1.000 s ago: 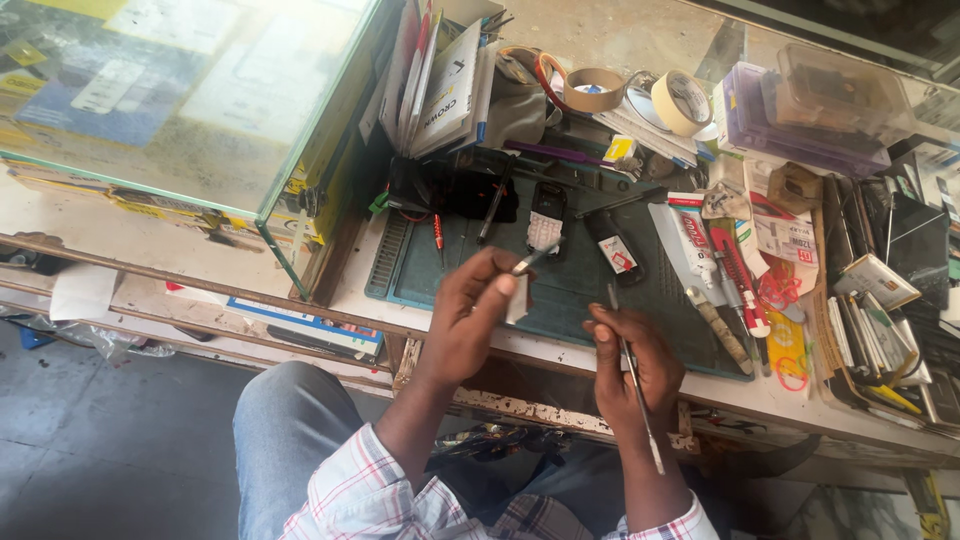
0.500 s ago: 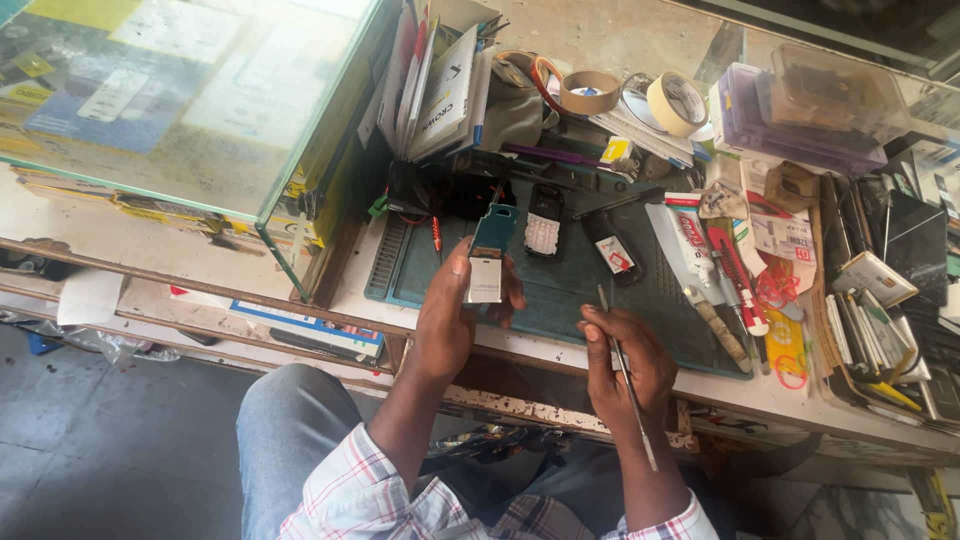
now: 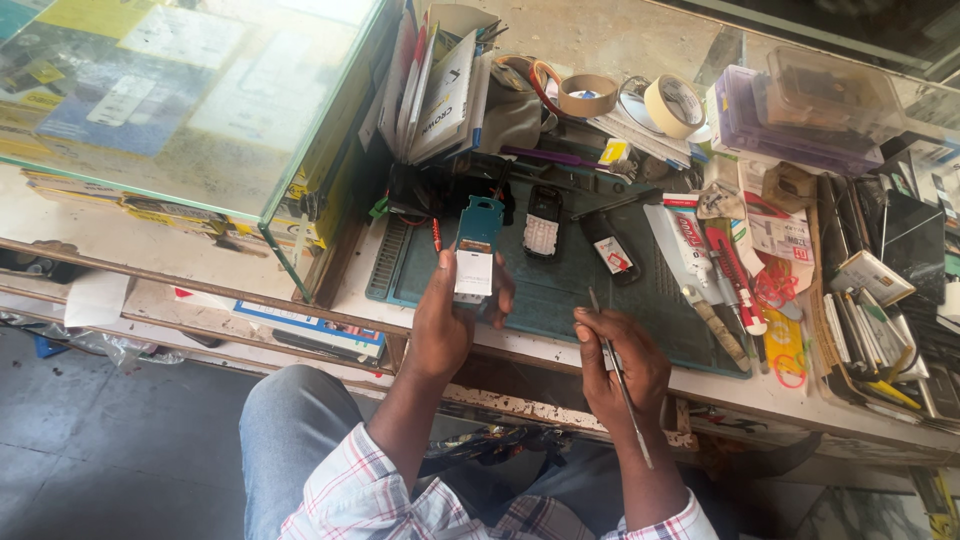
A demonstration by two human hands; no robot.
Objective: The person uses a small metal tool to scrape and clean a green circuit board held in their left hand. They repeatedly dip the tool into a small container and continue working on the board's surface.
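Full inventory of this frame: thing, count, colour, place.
phone part: 1, teal with white panel, upright in the left hand
thin tool: 1, metal, in the right hand
work mat: 1, dark green, on the bench under the hands
keypad phone: 1, black with white keys, on the mat
tape rolls: 2, tan and cream, at the back of the bench
glass case: 1, clear, left of the bench
plastic boxes: 2, purple and clear, back right
booklets: several, mostly white, standing by the case
left hand: holds the phone part
right hand: holds the thin tool
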